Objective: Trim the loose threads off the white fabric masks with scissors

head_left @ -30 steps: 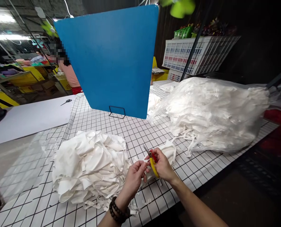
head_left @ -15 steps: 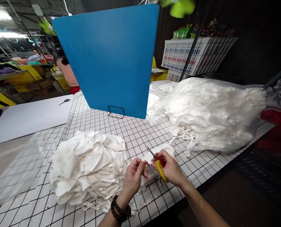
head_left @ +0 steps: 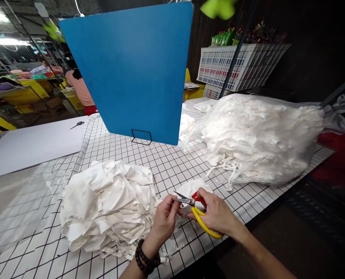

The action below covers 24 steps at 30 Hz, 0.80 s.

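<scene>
My right hand point(head_left: 218, 215) grips a pair of scissors with red and yellow handles point(head_left: 199, 219); the metal blades point left toward my left fingers. A white cloth piece point(head_left: 194, 188) lies partly under both hands, and my left hand point(head_left: 165, 221), with a dark bead bracelet on its wrist, pinches its edge just below the blades. Just left of my hands sits a pile of white cloth pieces point(head_left: 108, 203) on the black-gridded white table point(head_left: 166, 162).
A big clear bag of white cloth pieces point(head_left: 259, 137) fills the right side of the table. An upright blue board point(head_left: 128, 71) on a wire stand stands behind. A white sheet with black scissors point(head_left: 77, 124) lies far left. White crates point(head_left: 236, 66) and a person are beyond.
My right hand has swung the scissors from pointing up-left to lying nearly level, blades now toward my left fingers. Both hands have shifted slightly right and toward me.
</scene>
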Motion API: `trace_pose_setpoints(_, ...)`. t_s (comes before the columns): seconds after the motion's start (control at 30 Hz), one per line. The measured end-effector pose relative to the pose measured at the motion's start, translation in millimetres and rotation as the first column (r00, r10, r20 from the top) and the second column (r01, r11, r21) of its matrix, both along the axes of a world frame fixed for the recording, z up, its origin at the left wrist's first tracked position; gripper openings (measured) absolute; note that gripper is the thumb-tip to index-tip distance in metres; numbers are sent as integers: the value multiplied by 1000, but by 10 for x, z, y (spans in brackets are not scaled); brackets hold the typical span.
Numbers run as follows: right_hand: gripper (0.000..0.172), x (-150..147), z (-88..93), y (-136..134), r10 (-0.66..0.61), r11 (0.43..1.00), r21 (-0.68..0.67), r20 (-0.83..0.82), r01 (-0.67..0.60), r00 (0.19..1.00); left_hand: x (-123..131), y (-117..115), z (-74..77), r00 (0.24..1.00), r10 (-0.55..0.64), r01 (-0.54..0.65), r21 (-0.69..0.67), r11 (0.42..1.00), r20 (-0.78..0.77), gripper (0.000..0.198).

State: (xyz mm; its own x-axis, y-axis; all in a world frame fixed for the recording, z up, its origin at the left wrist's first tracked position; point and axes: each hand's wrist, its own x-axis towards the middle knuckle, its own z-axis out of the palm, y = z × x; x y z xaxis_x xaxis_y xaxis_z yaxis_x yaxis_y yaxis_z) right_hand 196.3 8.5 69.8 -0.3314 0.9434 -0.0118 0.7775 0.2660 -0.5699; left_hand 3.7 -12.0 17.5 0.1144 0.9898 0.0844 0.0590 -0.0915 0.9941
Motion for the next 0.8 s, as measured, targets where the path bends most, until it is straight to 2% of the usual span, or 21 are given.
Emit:
trace_pose_setpoints(0.2,39,-15,40,-3,-2,1000,10,-8,2,1000,-2,-13,22,999,-2,3,33,999,-32,24)
trace_pose_setpoints(0.47,38,-3,15,-24,-20,999,28,71,18,997,11,-8,39,1000,-13,13,24,1000,-4,24)
trace_pose_setpoints(0.8,31,42,23,-8,-2,999,42,84,-1,996,32,-10,50,998,-42,42,6,999,40,24)
